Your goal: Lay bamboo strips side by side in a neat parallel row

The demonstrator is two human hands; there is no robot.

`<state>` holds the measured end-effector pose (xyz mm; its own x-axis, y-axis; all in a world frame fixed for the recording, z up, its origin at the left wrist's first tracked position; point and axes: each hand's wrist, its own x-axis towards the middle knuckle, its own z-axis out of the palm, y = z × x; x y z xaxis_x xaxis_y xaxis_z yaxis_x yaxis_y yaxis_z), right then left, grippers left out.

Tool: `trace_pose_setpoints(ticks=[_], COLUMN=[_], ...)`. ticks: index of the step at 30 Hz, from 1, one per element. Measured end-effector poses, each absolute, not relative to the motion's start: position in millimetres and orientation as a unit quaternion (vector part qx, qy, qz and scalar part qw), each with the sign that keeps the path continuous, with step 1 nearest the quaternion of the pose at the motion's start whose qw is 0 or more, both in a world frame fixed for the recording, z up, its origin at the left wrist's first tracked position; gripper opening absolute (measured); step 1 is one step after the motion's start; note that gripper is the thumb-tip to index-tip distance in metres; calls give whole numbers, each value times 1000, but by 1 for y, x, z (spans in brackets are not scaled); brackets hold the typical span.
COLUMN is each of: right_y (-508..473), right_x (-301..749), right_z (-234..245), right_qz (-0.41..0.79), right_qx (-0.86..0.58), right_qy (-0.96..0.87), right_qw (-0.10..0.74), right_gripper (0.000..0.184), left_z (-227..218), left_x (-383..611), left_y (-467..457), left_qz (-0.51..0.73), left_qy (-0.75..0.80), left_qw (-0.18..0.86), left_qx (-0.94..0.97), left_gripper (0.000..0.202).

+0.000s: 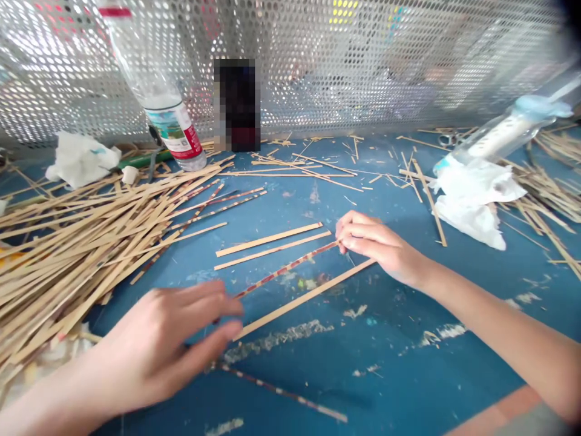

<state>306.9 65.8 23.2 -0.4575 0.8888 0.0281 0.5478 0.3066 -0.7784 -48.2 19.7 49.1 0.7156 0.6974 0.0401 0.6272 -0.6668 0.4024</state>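
A thin bamboo strip with dark brown mottled marks (290, 265) slants over the blue table, its far end pinched in the fingertips of my right hand (376, 242). My left hand (181, 339), a little blurred, is at the strip's near end, thumb and fingers apart; whether it touches the strip is unclear. Below the mottled strip lies a plain bamboo strip (304, 297), one end under my right hand. Two short plain strips, a wider one (267, 240) and a narrower one (272, 250), lie just beyond. Another mottled strip (285, 393) lies nearest me, partly hidden by my left hand.
A large pile of bamboo strips (113, 230) covers the left side. Behind it stand a plastic bottle (177, 133) and crumpled tissue (82, 160). At the right are white tissue (476, 200), a clear cup (503, 130) and more strips. A perforated metal panel (308, 72) borders the back.
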Motion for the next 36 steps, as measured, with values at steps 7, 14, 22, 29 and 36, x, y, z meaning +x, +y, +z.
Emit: trace_pose_setpoints(ticks=[7,14,22,29,36], right_y=[61,64,70,72,74], right_x=[304,310,317,318,319], right_z=[16,16,10,10,7], right_qz=[197,88,41,80,99], right_qx=[-536,-554,-527,-488,-467], right_qy=[-803,-821,-839,-861,-869], right_qw=[170,110,131,118,134], right_gripper=[29,31,14,11,11], left_z=[23,20,18,21,22], left_x=[-60,-64,-66,-66,-64], left_y=[38,40,40,44,43], left_qz=[36,58,54,65,66], left_qy=[438,401,417,415,422], left_qw=[101,115,105,153,131], left_qx=[893,907,901,894,895], left_gripper=[38,28,27,21,21])
